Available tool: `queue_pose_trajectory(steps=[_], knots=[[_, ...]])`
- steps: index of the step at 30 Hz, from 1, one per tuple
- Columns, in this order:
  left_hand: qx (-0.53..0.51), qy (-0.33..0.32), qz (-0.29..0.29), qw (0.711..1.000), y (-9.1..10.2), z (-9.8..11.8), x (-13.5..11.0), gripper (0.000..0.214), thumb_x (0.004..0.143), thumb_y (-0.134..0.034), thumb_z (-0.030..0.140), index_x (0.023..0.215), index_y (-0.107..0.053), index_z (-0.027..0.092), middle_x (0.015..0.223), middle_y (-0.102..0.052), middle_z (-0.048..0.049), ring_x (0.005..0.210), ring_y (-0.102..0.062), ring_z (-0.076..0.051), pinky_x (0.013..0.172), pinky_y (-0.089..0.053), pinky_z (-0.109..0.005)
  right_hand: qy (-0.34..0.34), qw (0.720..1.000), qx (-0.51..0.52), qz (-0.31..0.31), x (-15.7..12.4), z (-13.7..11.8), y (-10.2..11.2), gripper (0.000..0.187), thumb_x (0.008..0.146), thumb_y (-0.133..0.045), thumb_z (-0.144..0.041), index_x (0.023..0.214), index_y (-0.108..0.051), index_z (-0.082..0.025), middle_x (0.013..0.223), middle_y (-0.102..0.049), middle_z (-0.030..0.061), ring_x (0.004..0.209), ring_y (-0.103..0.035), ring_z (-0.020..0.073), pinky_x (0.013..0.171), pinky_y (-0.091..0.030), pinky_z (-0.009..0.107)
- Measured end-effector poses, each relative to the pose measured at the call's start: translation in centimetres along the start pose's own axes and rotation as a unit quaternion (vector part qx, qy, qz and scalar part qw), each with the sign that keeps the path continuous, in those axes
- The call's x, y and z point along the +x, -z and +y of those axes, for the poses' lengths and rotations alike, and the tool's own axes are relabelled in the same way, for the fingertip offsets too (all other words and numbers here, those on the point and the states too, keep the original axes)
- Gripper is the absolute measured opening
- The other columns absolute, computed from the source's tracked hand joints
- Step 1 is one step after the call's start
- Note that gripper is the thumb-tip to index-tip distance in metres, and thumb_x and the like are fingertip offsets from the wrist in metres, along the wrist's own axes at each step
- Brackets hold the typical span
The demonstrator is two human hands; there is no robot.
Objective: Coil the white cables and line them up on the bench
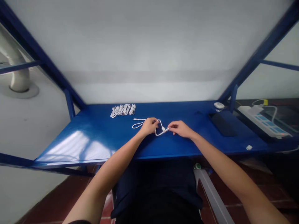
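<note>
A thin white cable [138, 123] lies partly looped on the blue table [98, 137], and both my hands grip it near the middle of the table. My left hand [149, 126] is closed around a bend of the cable, whose free end trails off to the left. My right hand [179, 128] pinches the cable's other end, near its small white plug, just to the right. A short loop of cable hangs between the two hands.
Several coiled white cables [123, 110] lie in a row at the back left of the table. A black flat object [222, 124] and a small white round thing [219, 105] sit at the right. A white power strip [263, 121] lies beyond the blue frame post.
</note>
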State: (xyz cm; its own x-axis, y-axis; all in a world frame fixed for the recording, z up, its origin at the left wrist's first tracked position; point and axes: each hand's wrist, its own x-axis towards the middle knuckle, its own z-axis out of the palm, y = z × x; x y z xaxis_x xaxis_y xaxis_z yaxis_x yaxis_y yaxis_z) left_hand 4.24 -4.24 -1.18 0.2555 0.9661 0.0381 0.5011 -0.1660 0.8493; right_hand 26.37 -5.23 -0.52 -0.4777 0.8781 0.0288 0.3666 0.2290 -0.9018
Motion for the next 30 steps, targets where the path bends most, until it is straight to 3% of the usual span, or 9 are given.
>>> queue_pose_trajectory(steps=[4, 8, 10, 12, 15, 20, 26, 30], knots=[[-0.034, 0.013, 0.036, 0.999, -0.5, 0.6, -0.3, 0.031, 0.090, -0.050, 0.039, 0.099, -0.068, 0.015, 0.064, -0.068, 0.0000, 0.035, -0.048, -0.008, 0.040, -0.038, -0.021, 0.032, 0.996, -0.064, -0.054, 1.0, -1.0, 1.2, 0.023, 0.076, -0.066, -0.031, 0.094, -0.072, -0.018, 0.092, -0.071, 0.0062, 0.078, -0.065, 0.0174, 0.071, -0.051, 0.030], [-0.014, -0.048, 0.089, 0.995, -0.9, 1.2, -0.6, 0.031, 0.090, -0.052, 0.040, 0.096, -0.071, 0.017, 0.064, -0.069, 0.0002, 0.045, -0.056, -0.010, 0.049, -0.042, -0.020, 0.054, 0.989, -0.136, 0.029, 2.7, -2.5, 0.6, 0.023, 0.078, -0.064, -0.035, 0.090, -0.072, -0.017, 0.087, -0.070, 0.0065, 0.074, -0.061, 0.0167, 0.069, -0.047, 0.030], [-0.001, -0.073, 0.112, 0.991, -0.8, 1.3, -0.8, 0.029, 0.090, -0.052, 0.039, 0.096, -0.070, 0.017, 0.065, -0.070, -0.0003, 0.052, -0.061, -0.012, 0.055, -0.045, -0.021, 0.058, 0.989, -0.136, 0.029, 3.5, -3.0, -0.1, 0.022, 0.081, -0.060, -0.035, 0.078, -0.071, -0.016, 0.074, -0.068, 0.0042, 0.065, -0.058, 0.0150, 0.063, -0.045, 0.028], [0.011, -0.075, 0.105, 0.992, -0.7, 1.1, -1.0, 0.029, 0.090, -0.052, 0.038, 0.103, -0.066, 0.017, 0.065, -0.070, -0.0004, 0.054, -0.062, -0.013, 0.057, -0.046, -0.022, 0.040, 0.994, -0.094, 0.030, 4.2, -3.0, -0.8, 0.025, 0.082, -0.059, -0.036, 0.071, -0.069, -0.016, 0.065, -0.065, 0.0025, 0.058, -0.056, 0.0133, 0.058, -0.043, 0.026], [0.033, -0.059, 0.069, 0.995, -0.5, 0.6, -1.2, 0.030, 0.088, -0.054, 0.032, 0.113, -0.059, 0.016, 0.068, -0.070, -0.0006, 0.056, -0.064, -0.015, 0.060, -0.048, -0.024, -0.008, 0.996, 0.024, 0.083, 4.8, -2.2, -1.0, 0.023, 0.078, -0.065, -0.039, 0.074, -0.069, -0.016, 0.064, -0.064, 0.0028, 0.053, -0.055, 0.0119, 0.052, -0.044, 0.024], [0.058, -0.075, 0.028, 0.995, -0.3, 0.5, -1.3, 0.018, 0.086, -0.054, 0.021, 0.098, -0.067, 0.016, 0.080, -0.073, -0.0039, 0.069, -0.068, -0.015, 0.071, -0.051, -0.026, -0.051, 0.962, 0.202, 0.179, 4.6, -0.4, 0.5, 0.031, 0.073, -0.073, -0.045, 0.077, -0.066, -0.015, 0.064, -0.062, 0.0036, 0.054, -0.054, 0.0110, 0.051, -0.048, 0.024], [0.108, -0.132, 0.001, 0.985, -0.2, 1.0, -1.4, 0.021, 0.087, -0.054, 0.022, 0.090, -0.075, 0.019, 0.090, -0.075, -0.0038, 0.084, -0.069, -0.018, 0.080, -0.050, -0.026, -0.025, 0.934, 0.289, 0.209, 4.4, -0.1, 1.8, 0.034, 0.075, -0.073, -0.048, 0.074, -0.058, -0.018, 0.059, -0.053, -0.0013, 0.053, -0.052, 0.0103, 0.049, -0.044, 0.022], [0.159, -0.145, -0.008, 0.976, -0.2, 0.9, -1.5, 0.021, 0.086, -0.054, 0.020, 0.091, -0.075, 0.020, 0.091, -0.075, -0.0041, 0.085, -0.068, -0.018, 0.080, -0.049, -0.026, -0.001, 0.929, 0.279, 0.241, 4.6, -0.1, 2.3, 0.035, 0.078, -0.067, -0.053, 0.075, -0.052, -0.021, 0.059, -0.048, -0.0026, 0.054, -0.052, 0.0118, 0.050, -0.044, 0.023]])
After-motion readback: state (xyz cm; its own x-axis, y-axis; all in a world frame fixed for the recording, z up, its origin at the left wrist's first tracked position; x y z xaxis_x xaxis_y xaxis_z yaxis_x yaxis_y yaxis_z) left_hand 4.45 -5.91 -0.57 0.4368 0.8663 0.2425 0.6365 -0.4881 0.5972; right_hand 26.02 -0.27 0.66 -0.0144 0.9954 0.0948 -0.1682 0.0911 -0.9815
